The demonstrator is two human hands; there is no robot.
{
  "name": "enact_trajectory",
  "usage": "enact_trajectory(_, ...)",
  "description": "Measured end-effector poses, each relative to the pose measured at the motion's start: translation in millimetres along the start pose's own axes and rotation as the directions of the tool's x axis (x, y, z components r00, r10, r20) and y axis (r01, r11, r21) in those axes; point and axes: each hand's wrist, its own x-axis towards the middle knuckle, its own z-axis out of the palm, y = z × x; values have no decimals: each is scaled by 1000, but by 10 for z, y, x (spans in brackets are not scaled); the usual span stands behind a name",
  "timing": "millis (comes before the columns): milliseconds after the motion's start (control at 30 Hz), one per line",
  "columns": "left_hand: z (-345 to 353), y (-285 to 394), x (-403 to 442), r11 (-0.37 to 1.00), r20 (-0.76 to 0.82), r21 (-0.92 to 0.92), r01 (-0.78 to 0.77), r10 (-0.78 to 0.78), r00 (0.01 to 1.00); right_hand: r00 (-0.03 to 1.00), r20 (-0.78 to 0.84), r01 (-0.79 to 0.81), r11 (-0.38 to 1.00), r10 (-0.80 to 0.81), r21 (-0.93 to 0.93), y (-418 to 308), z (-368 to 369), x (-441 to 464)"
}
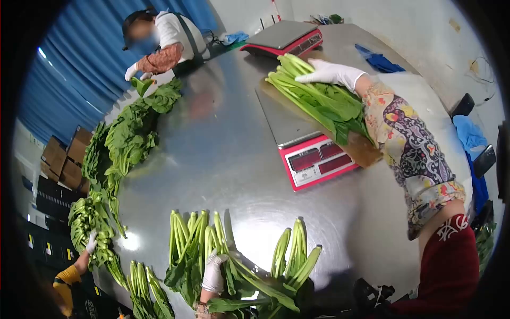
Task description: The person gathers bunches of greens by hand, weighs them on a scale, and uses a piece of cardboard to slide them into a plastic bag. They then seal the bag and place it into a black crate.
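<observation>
holding hand, right: the white-gloved right hand (334, 73) is clamped on a long bunch of leafy greens with pale stalks (325, 103), thumb laid across the stalks, the other fingers partly hidden.
held bunch: it lies slantwise over the right part of the near scale, a red-framed scale with a flat grey metal plate (281, 125), stalks to the far left, leaves to the near right; whether its full weight rests there i cannot tell.
brown sheet: a flat brown sheet (364, 155) shows beneath the leaves, jutting out past the plate on the right.
right arm: a floral cloth sleeve cover (411, 146) sits over the forearm, with a dark red sleeve (451, 266) nearer.
left hand: the white-gloved left hand (213, 274) touches a bundle of thick-stalked greens (182, 239) at the near edge; its fingers look curled, but whether they are clamped i cannot tell.
near right bunch: another bunch of pale-stalked greens (298, 255) lies right of that hand.
table: all this is on a shiny round-edged metal table (186, 175).
far scale: a second red scale (284, 34) stands beyond the held bunch.
left side: a long heap of dark green leaves (133, 130) runs along the edge; a co-worker's gloved hand (131, 72) is at its far end, another co-worker's gloved hand (92, 242) touches its near part.
</observation>
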Motion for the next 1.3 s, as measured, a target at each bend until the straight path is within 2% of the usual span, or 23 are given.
enact_trajectory(33, 25, 5, -3, 1000, -6, -24, -6, 6, 1000, 988, -147, 50, 997, -42, 55, 3, 56, -57)
enact_trajectory(100, 25, 13, 6, 997, 3, -65, 32, -32, 999, 932, -338, 85, 985, -132, -149, -97, -51, -234)
enact_trajectory(200, 77, 89, -26, 984, 85, -168, -57, 72, 994, 721, -602, 319, 935, -344, -152, -439, -71, -817)
enact_trajectory(267, -26, 52, -17, 958, 146, -271, -91, 134, 980, 682, -579, 473, 873, -446, -116, -769, 44, -1438)
enact_trajectory(367, 93, 212, -149, 895, 123, -395, -205, 273, 954, 886, -256, 456, 832, -388, 317, -1221, 433, -2445)
enact_trajectory(400, 214, 304, -222, 881, 76, -384, -277, 329, 941, 976, -53, 201, 776, -211, 599, -1452, 531, -2833)
enact_trajectory(467, 430, 538, -424, 898, 204, -350, -268, 352, 914, 925, 258, 108, 845, -278, 524, -1614, 786, -3170)
enact_trajectory(567, 818, 737, -730, 924, 339, -289, -252, 345, 875, 850, 319, 128, 753, -418, 645, -1828, 1200, -3537)
enact_trajectory(633, 911, 754, -833, 929, 259, -135, -346, 370, 892, 835, 489, -206, 682, -252, 702, -1925, 1072, -3643)
enact_trajectory(667, 929, 785, -880, 921, 248, -116, -372, 390, 887, 922, 301, -161, 464, -245, 871, -1803, 1262, -3690)
enact_trajectory(700, 943, 803, -932, 913, 238, -96, -397, 408, 881, 955, 233, -144, 400, -185, 905, -1708, 1278, -3686)
enact_trajectory(767, 931, 658, -922, 932, 217, -33, -360, 358, 908, 989, 94, -27, 492, -113, 870, -1620, 1241, -3764)
enact_trajectory(800, 920, 583, -931, 948, 301, 132, -290, 240, 923, 997, -17, 54, 516, -77, 855, -1640, 1280, -3813)
enact_trajectory(833, 1006, 378, -914, 872, 414, 204, -445, 335, 846, 997, -5, 43, 526, -74, 849, -1627, 1367, -3858)
enact_trajectory(867, 1128, 148, -1015, 852, 346, 357, -383, 261, 901, 997, 5, 34, 538, -72, 842, -1593, 1476, -3893)
enact_trajectory(900, 1242, -24, -1042, 569, 430, 573, -590, 404, 807, 997, 17, 25, 550, -71, 835, -1565, 1521, -3921)
enact_trajectory(933, 1337, -109, -1093, 509, 422, 638, -578, 396, 815, 991, 133, -106, 608, 0, 787, -1568, 1398, -3966)
enact_trajectory(967, 1357, -210, -1097, 421, 430, 690, -588, 415, 802, 994, 112, -106, 470, 15, 876, -1490, 1447, -3982)
enact_trajectory(1033, 1426, -334, -1164, 518, 471, 601, -609, 385, 793, 986, 111, -148, 348, 123, 926, -1367, 1282, -4014)
enact_trajectory(1100, 1457, -412, -1252, 276, 579, 685, -675, 357, 733, 977, 65, -139, 375, 203, 917, -1216, 916, -3974)
enact_trajectory(1133, 1447, -508, -1231, 203, 548, 798, -567, 145, 824, 975, 37, -115, 360, 217, 926, -1180, 698, -3980)
enact_trajectory(1167, 1415, -578, -1177, 159, 567, 810, -564, 34, 823, 974, 7, -88, 347, 228, 934, -1139, 525, -3980)
enact_trajectory(1300, 1375, -694, -1099, 191, 539, 809, -556, 135, 831, 965, -43, -69, 408, 257, 910, -891, 345, -4007)
